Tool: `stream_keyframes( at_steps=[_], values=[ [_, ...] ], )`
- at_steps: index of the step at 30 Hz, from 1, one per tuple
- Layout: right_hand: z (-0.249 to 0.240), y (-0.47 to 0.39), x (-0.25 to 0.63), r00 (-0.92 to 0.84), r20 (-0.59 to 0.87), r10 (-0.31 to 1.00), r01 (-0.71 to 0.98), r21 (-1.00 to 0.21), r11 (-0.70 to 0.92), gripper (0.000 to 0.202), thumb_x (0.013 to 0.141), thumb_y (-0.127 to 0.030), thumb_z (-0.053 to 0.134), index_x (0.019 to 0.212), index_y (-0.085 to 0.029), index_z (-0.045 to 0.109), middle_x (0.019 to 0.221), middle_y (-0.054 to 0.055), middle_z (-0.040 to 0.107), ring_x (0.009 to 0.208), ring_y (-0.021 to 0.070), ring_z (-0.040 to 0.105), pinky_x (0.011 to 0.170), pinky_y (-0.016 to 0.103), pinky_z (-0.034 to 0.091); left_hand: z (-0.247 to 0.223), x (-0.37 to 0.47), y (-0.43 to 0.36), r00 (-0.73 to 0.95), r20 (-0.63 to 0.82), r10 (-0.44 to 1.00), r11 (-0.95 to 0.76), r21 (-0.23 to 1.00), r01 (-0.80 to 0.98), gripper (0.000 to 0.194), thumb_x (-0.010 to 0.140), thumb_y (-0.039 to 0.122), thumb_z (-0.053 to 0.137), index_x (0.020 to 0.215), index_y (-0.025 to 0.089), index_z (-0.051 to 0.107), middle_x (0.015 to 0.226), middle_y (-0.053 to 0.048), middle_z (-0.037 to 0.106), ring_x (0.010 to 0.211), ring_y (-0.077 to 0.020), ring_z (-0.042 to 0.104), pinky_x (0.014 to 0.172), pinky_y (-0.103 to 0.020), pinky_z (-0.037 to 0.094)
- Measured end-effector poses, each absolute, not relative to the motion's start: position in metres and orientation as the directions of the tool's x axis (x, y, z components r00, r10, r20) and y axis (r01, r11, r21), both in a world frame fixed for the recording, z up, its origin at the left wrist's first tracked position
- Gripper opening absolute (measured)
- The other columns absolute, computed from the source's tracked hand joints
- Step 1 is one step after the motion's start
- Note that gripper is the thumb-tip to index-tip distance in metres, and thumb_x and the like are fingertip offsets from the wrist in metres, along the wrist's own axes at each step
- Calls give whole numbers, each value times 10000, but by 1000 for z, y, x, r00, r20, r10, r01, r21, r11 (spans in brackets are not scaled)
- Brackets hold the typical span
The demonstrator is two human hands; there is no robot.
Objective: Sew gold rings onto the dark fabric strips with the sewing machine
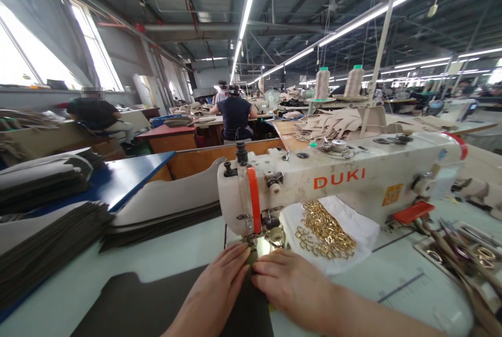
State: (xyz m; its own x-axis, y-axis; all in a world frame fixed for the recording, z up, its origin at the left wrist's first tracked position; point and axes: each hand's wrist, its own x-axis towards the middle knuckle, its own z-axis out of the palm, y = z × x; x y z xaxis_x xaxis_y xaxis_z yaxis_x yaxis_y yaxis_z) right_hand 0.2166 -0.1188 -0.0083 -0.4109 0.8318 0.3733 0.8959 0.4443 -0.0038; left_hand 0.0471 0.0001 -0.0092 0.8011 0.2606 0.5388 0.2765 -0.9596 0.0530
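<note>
Sewing machine (337,175): a cream-white, scuffed machine with orange-red "DUKI" lettering and a vertical red stripe, standing on a pale green tabletop (188,258).
Dark grey flat sheet of material (157,300): on the near side of the sewing machine, one narrow end under both hands at the lit needle area.
Left hand (219,285): laid on the sheet, fingers stretched out side by side, tips just before the needle area; I cannot tell whether the thumb pinches anything.
Right hand (290,282): opposite, fingers bent and close together, fingertips at the sheet's edge; a pinch cannot be made out.
Gold-coloured metal rings (329,232): heaped on a white cloth (364,222) just in front of the sewing machine's arm.
Grey stacked flat pieces (164,201): left of the sewing machine, pale face up, dark edges showing.
Red flat lever (413,212): low on the sewing machine's right end.
Co-worker in a dark top (235,115): seated beyond the sewing machine, back turned.
</note>
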Motion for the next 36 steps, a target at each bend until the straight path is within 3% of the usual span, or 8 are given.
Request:
stream_keyframes(
  at_steps=[9, 17, 25, 36],
  values=[
    [-11, -118, 219, -438, 356, 826, 884, 6, 467, 84, 924, -192, 574, 995, -152, 590, 1027, 39, 657, 1015, 184, 580, 944, 292, 429, -21, 45, 4, 839, 530, 122, -956, -164, 242, 364, 957, 247, 353, 1112, 169, 674, 1137, -74, 726, 1011, -180, 697, 909, -280, 550],
    [-8, -114, 218, -458, 345, 819, 881, 57, 469, 42, 899, -188, 587, 901, -147, 598, 957, 40, 656, 950, 178, 587, 886, 279, 461, -33, 41, 13, 825, 541, 161, -965, -88, 246, 338, 936, 276, 434, 1208, 193, 618, 1198, -54, 699, 1058, -175, 677, 933, -255, 532],
    [-15, -107, 219, -435, 356, 827, 889, 22, 458, 40, 895, -175, 593, 901, -136, 591, 953, 46, 647, 953, 174, 584, 943, 263, 443, -33, 45, 19, 817, 558, 145, -955, -138, 263, 360, 959, 341, 395, 1156, 205, 664, 1161, -67, 716, 1016, -183, 695, 888, -264, 542],
    [-15, -109, 218, -444, 363, 819, 885, 34, 464, 39, 895, -174, 595, 887, -137, 592, 934, 47, 639, 940, 180, 576, 925, 279, 457, -26, 45, 14, 856, 500, 135, -957, -158, 243, 326, 919, 248, 438, 1129, 177, 677, 1154, -77, 716, 1009, -194, 699, 905, -281, 537]
  ],
)
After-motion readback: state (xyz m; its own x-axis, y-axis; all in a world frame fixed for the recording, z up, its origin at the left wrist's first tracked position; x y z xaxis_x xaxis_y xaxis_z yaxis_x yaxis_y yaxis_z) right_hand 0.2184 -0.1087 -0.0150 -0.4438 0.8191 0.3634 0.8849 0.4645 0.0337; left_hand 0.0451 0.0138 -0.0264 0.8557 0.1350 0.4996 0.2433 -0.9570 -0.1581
